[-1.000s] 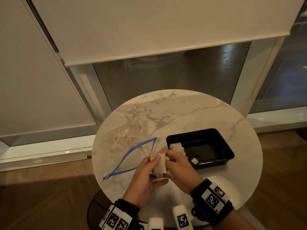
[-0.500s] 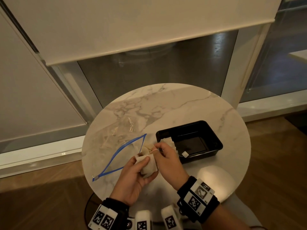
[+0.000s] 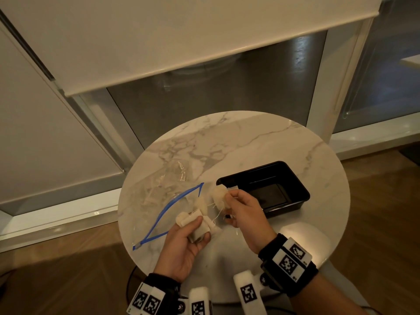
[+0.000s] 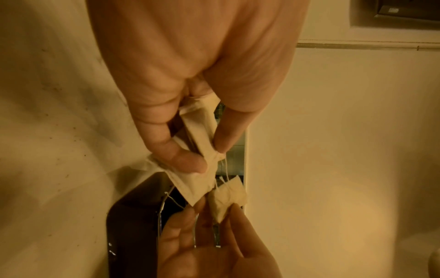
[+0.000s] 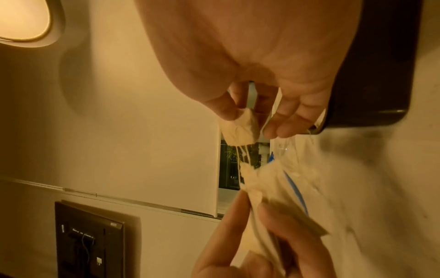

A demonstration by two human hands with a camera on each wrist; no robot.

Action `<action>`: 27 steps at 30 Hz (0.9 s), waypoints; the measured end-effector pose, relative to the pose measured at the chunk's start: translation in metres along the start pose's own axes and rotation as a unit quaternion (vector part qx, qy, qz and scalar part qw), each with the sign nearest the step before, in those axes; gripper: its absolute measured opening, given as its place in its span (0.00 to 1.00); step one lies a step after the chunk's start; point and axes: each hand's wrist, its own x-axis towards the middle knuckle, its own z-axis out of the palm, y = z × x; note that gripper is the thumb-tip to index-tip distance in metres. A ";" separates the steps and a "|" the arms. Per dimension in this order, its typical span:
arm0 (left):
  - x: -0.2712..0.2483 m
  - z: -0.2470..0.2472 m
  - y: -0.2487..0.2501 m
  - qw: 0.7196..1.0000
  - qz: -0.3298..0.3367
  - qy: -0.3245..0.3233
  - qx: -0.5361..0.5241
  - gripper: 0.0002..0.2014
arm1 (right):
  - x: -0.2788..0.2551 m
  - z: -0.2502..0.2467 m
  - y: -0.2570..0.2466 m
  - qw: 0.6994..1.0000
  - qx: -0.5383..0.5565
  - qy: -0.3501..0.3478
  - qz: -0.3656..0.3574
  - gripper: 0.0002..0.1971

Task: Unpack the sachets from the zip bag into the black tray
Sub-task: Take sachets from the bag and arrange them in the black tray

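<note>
My left hand (image 3: 193,233) grips a bunch of cream sachets (image 3: 197,218) above the near edge of the round marble table (image 3: 261,142). My right hand (image 3: 236,203) pinches one sachet (image 3: 219,195), held just left of the black tray (image 3: 297,189). Thin white strings still run between that sachet and the bunch. The left wrist view shows the left hand (image 4: 197,143) gripping the bunch (image 4: 200,150) and the single sachet (image 4: 226,199) below it. In the right wrist view the right hand (image 5: 247,120) pinches the sachet (image 5: 240,127). The clear zip bag (image 3: 163,196) with a blue seal lies open and flat on the left.
A white sachet tag (image 3: 233,188) shows at the tray's left end, mostly hidden behind my right hand. The table stands against a window with a lowered roller blind (image 3: 181,37). Wooden floor (image 3: 381,223) surrounds the table.
My hands have drawn apart: the right has pulled one sachet away from the bunch in the left, toward the tray, with strings stretched between them.
</note>
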 end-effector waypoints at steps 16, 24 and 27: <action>0.001 -0.013 -0.003 0.997 0.019 0.052 0.054 0.14 | -0.002 -0.005 0.010 0.899 -0.425 -0.077 -0.076 0.10; -0.001 -0.007 -0.001 0.999 0.030 0.018 0.020 0.13 | -0.007 -0.004 0.009 0.885 -0.432 -0.147 -0.088 0.11; -0.001 -0.006 -0.001 0.999 0.030 0.016 0.031 0.13 | -0.006 -0.005 0.007 0.891 -0.421 -0.143 -0.094 0.08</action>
